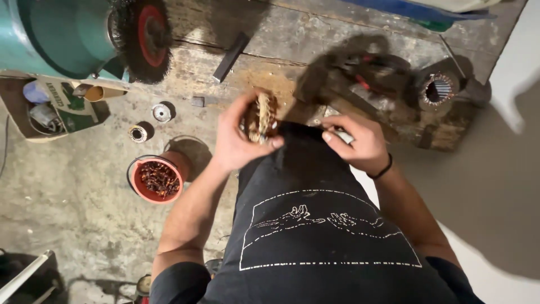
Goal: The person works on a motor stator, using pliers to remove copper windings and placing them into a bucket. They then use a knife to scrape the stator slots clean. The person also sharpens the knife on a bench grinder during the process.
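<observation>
Workshop: wire-wheel grinder; scarred wooden bench; stator core

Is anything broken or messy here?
The workbench looks worn, its surface scuffed and chipped. Small round metal parts lie loose on the concrete floor beside a red bucket of dark scraps. The left hand holds a wound coil.

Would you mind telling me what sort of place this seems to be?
Probably a motor repair workshop: a wire brush wheel on a grinder, a worn wooden bench, and a motor winding in the left hand.
</observation>
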